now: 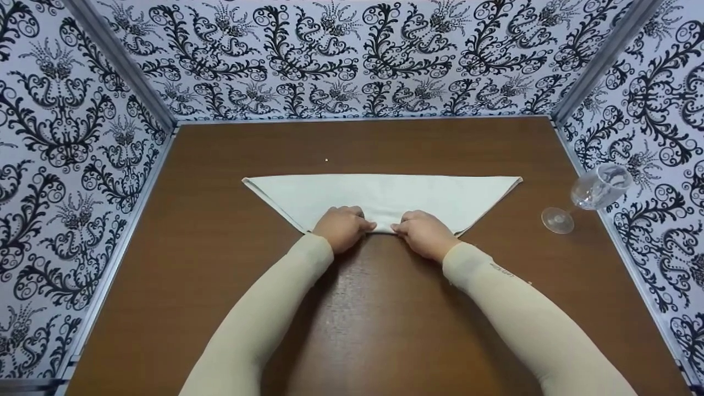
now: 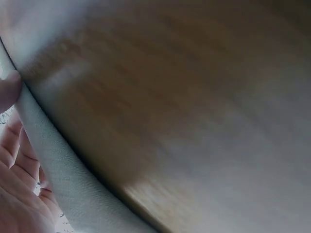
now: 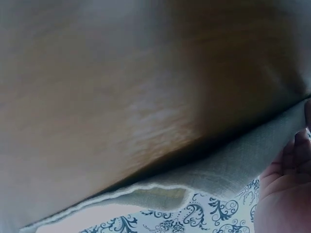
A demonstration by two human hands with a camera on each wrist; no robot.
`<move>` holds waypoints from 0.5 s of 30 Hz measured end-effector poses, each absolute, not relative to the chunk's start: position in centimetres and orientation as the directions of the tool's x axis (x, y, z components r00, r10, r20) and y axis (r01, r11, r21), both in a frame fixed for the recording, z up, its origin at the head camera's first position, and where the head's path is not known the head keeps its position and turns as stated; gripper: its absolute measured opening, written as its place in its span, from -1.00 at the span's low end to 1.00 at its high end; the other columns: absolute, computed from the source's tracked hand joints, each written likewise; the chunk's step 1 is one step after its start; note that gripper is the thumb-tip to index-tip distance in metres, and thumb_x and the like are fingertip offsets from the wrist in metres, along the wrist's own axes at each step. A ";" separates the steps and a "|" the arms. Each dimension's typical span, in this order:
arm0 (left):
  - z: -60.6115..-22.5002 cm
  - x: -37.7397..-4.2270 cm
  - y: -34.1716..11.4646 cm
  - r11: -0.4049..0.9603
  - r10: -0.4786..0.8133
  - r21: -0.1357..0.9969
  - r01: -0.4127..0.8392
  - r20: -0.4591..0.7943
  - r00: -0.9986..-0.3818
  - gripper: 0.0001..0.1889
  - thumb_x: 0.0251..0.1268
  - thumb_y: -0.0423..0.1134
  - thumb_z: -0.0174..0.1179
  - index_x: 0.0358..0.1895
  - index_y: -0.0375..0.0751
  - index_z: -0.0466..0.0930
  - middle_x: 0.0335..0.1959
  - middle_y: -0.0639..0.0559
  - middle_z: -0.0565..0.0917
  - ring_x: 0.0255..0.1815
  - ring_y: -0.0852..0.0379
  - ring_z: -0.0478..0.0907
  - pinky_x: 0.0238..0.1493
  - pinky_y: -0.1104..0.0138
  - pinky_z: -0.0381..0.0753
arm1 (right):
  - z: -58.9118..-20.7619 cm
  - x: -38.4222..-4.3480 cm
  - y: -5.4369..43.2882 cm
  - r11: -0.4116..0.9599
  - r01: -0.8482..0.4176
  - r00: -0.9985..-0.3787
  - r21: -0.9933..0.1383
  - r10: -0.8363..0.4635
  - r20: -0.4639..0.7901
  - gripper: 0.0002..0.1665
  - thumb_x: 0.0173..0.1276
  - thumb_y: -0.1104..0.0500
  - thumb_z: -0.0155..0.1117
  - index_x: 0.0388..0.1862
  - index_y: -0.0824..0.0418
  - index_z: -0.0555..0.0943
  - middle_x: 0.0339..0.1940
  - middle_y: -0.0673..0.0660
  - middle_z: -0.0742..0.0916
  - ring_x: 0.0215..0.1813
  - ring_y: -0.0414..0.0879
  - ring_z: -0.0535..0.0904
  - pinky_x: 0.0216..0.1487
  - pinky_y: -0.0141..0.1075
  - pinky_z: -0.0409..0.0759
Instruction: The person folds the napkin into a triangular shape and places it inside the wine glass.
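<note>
A white cloth napkin (image 1: 385,190) lies folded into a wide shape on the brown table, its long straight edge at the back and its two sides slanting in to a shorter near edge. My left hand (image 1: 342,228) pinches that near edge left of its middle. A short way to the right, my right hand (image 1: 428,234) pinches the same edge, the thumbs pointing toward each other. In the left wrist view the thumb (image 2: 9,91) presses on the cloth's edge. A hemmed border of the napkin (image 3: 146,187) shows in the right wrist view, beside the right palm (image 3: 286,204).
An upright stemmed wine glass (image 1: 599,187) stands near the table's right edge, with its foot (image 1: 557,220) on the wood. Patterned black-and-white panels (image 1: 330,60) enclose the table (image 1: 352,341) at the back and sides. A tiny pale speck (image 1: 326,160) lies behind the napkin.
</note>
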State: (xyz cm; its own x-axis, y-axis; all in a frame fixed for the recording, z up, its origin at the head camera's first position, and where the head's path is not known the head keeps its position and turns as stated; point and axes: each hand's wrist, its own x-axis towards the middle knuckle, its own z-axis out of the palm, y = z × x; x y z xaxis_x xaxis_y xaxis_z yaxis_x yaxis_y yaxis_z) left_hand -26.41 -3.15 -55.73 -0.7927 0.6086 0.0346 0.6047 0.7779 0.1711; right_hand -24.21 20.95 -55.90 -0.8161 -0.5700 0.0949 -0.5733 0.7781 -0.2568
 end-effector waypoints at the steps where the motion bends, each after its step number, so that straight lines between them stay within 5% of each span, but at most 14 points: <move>1: -55.7 -26.4 -3.1 0.778 0.608 0.172 0.605 0.037 -0.793 -0.71 0.59 0.07 0.15 0.07 0.18 0.85 -0.15 0.10 0.78 -0.17 -0.03 0.72 -0.03 0.03 0.69 | -55.8 -24.2 21.0 0.780 -0.569 -0.819 -0.261 -0.567 0.090 -0.72 0.60 0.13 0.25 -0.24 0.19 0.83 -0.45 0.06 0.66 -0.38 -0.02 0.49 -0.23 -0.06 0.58; 9: -55.3 -26.6 -3.3 0.806 0.561 0.287 0.518 -0.093 -0.822 -0.72 0.64 -0.07 0.13 0.21 0.22 0.78 0.08 0.14 0.80 0.16 0.05 0.73 0.33 0.12 0.62 | -55.8 -24.3 21.4 0.806 -0.482 -0.852 -0.344 -0.523 -0.032 -0.71 0.59 0.25 0.22 0.12 0.21 0.80 -0.02 0.15 0.84 0.12 0.10 0.75 0.28 0.01 0.65; 15: -54.9 -27.0 -3.2 0.813 0.504 0.440 0.381 -0.204 -0.839 -0.70 0.66 -0.18 0.11 0.23 0.07 0.76 0.24 0.02 0.74 0.37 0.00 0.62 0.48 0.15 0.51 | -55.7 -24.7 21.0 0.836 -0.326 -0.906 -0.441 -0.409 -0.105 -0.70 0.59 0.28 0.15 0.10 0.24 0.78 0.09 0.21 0.83 0.23 0.16 0.73 0.31 0.06 0.64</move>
